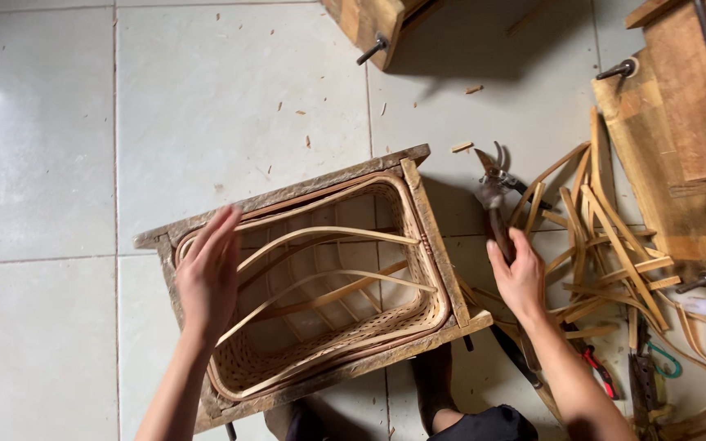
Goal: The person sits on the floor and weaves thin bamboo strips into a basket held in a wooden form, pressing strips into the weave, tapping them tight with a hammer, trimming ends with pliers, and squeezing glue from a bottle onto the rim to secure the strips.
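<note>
While the left hand (208,273), fingers spread, steadies the woven basket (320,327), the pruning shears (492,192) are best gripped fully by the right hand (519,280).

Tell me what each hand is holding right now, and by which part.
The right hand holds the pruning shears by the handles. The left hand holds nothing; it lies open on the basket rim.

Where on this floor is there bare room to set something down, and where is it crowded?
Bare tile lies left of and beyond the wooden frame, bar small chips. Right of the frame it is crowded: the right hand reaches the shears beside piled bamboo strips.
</note>
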`<state>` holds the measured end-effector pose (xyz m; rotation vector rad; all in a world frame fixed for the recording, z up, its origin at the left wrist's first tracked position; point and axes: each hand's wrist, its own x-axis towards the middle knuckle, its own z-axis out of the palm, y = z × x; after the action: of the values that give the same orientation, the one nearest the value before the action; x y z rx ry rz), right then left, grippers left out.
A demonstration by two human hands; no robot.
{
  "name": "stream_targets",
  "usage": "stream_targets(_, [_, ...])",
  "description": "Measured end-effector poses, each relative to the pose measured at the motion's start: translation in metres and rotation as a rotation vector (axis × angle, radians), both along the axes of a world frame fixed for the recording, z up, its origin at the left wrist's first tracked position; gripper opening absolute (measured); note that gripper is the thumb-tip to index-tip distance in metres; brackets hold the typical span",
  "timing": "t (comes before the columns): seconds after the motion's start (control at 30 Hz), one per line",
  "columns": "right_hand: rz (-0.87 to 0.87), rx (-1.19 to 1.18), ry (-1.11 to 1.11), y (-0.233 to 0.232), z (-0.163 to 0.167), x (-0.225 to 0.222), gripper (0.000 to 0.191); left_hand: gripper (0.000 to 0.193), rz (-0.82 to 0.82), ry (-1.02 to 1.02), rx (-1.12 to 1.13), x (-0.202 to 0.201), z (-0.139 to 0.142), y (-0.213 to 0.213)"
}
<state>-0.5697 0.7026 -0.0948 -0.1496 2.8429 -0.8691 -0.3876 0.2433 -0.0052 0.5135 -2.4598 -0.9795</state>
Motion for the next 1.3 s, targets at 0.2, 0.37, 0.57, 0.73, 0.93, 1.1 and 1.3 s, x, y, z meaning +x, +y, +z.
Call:
stream_targets(0.2, [0.089,0.125,0.287,0.055,-0.083,0.025,0.049,0.034,-0.150,0.022,-0.121,0.051,-0.009,0.067])
stream_targets(0.37, [0.089,0.078,0.353,0.031,-0.075,0.045,0.041,0.040,-0.398,0.021,-0.156,0.056,-0.007,0.126])
stream_targets(0.57, [0.107,0.119,0.267,0.017,-0.050,0.047,0.038,0.042,-0.567,-0.003,-0.150,0.073,-0.014,0.145])
stream_targets(0.73, [0.159,0.071,0.036,0.046,-0.067,0.048,0.049,0.056,-0.615,-0.119,-0.138,0.097,-0.027,0.141])
stream_targets(0.93, [0.251,-0.087,0.083,0.098,-0.078,0.062,0.090,0.072,-0.670,-0.244,-0.129,0.110,-0.040,0.141])
stream_targets(1.1, [0.162,0.129,0.034,0.117,-0.072,0.071,0.067,0.074,-0.679,-0.248,-0.158,0.109,-0.044,0.145])
stream_targets(1.3, [0.014,0.107,0.212,0.162,-0.061,0.084,0.040,0.072,-0.672,-0.248,-0.235,0.112,-0.043,0.147])
